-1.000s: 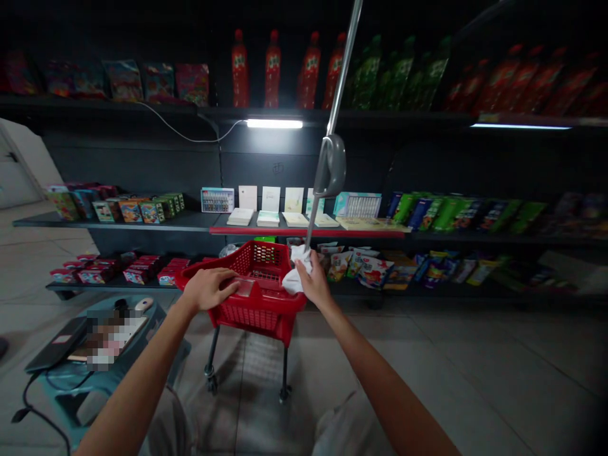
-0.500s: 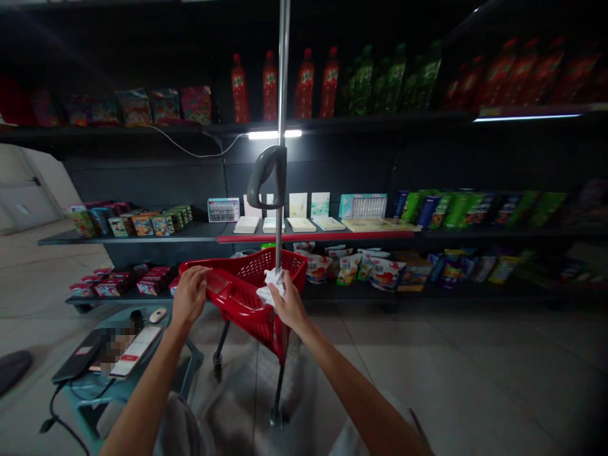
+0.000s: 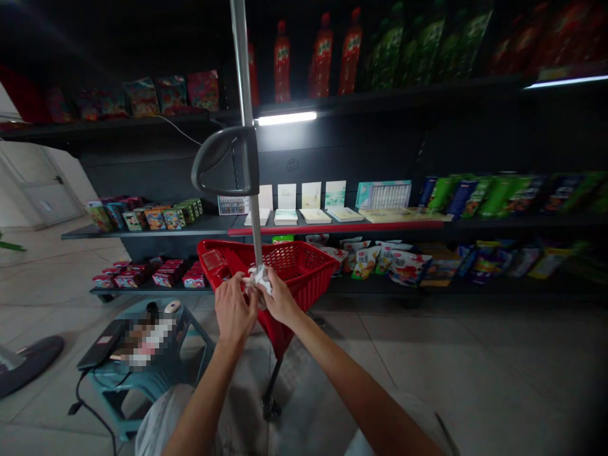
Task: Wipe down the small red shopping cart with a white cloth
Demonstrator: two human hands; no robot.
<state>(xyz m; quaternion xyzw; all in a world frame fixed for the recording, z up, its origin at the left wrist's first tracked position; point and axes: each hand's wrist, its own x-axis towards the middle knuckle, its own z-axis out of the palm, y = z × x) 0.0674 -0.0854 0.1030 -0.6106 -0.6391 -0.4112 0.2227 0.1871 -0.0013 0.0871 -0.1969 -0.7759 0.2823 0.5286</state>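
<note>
Your right hand (image 3: 280,297) has its grip closed on the white cloth (image 3: 261,278), pressed to the pole (image 3: 244,76) at seven o'clock; your left hand (image 3: 235,310) curls beside it, and you cannot tell whether it grasps anything. The red cart (image 3: 311,288) stands there too, its contents mostly out of sight. At eight o'clock, a stool (image 3: 137,383) bears a black case (image 3: 102,345) and a pixelated patch over other items. Shelves (image 3: 190,223) line the wall across a tiled floor (image 3: 332,405). Your hands hide the pole's foot; its top is cut off at eleven o'clock, and goods toward three o'clock blur into shadow.
</note>
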